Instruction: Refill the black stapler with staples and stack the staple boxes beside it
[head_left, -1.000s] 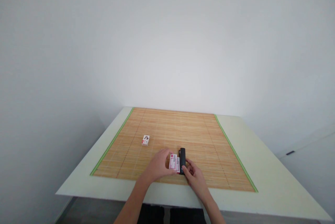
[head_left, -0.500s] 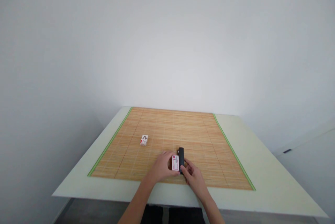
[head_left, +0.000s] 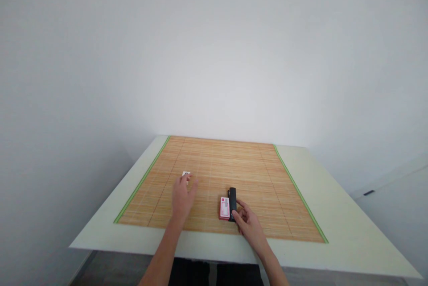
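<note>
My left hand [head_left: 182, 196] is over a small white box [head_left: 186, 173], its fingers spread and covering most of the box. Whether the fingertips touch it I cannot tell. My right hand [head_left: 249, 227] grips a black stapler [head_left: 232, 201] from its right side, thumb on the near end. Close against the stapler's left side lies a red and white box [head_left: 224, 208] with a printed label on top; no hand is on it.
Beneath these things a bamboo mat [head_left: 227, 161] with green edges covers the middle of a white table [head_left: 347, 232]. A plain white wall [head_left: 214, 54] rises behind the table's far edge.
My left hand has let go of the red and white box and moved left and away from me to the small white box. The right hand stays at the stapler.
</note>
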Motion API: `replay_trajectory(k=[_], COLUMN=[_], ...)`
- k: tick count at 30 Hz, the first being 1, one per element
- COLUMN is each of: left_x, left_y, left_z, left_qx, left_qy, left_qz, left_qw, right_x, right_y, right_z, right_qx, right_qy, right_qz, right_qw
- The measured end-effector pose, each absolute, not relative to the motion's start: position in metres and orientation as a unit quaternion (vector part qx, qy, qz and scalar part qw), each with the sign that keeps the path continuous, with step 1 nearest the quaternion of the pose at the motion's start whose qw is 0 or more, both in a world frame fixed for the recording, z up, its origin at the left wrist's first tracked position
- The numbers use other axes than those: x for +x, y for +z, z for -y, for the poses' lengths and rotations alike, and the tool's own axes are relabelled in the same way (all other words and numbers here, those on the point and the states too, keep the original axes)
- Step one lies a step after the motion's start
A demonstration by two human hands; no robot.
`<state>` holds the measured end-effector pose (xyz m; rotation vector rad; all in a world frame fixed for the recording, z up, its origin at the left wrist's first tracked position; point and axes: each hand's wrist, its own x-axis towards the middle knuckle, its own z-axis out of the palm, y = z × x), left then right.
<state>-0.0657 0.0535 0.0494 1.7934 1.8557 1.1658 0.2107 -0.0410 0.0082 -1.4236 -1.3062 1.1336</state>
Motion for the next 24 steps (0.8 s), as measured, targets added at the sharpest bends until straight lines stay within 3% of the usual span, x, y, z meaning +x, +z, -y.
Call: replay_trajectory(k=[2, 5, 10, 17, 24], left_x=[-0.098, -0.122, -0.091, -0.016, 0.022], left_y=[0.054, 0.057, 0.052, 0.056, 0.066], left_z=[-0.076, -0.099, -0.101, -0.078, -0.06], left_qx=[0.568, 0.562, 0.584, 0.606, 0.605], left_qy=[0.4, 0.346, 0.322, 0.313, 0.319], left_qz=[-0.704, -0.717, -0.687, -0.645, -0.616], left_qw=[0.148, 0.226, 0.289, 0.344, 0.39], right_x=[0.209, 0.207, 0.203, 0.19, 0.186], right_y=[0.012, 0.012, -0.01, -0.028, -0.026], right_z=[0.042, 0.047, 0.064, 0.071, 0.064], right_qx=[-0.579, -0.592, -0.618, -0.612, -0.622], right_qy=[0.444, 0.401, 0.266, 0.164, 0.147], right_qz=[0.526, 0.525, 0.537, 0.672, 0.686], right_qw=[0.437, 0.462, 0.509, 0.383, 0.348])
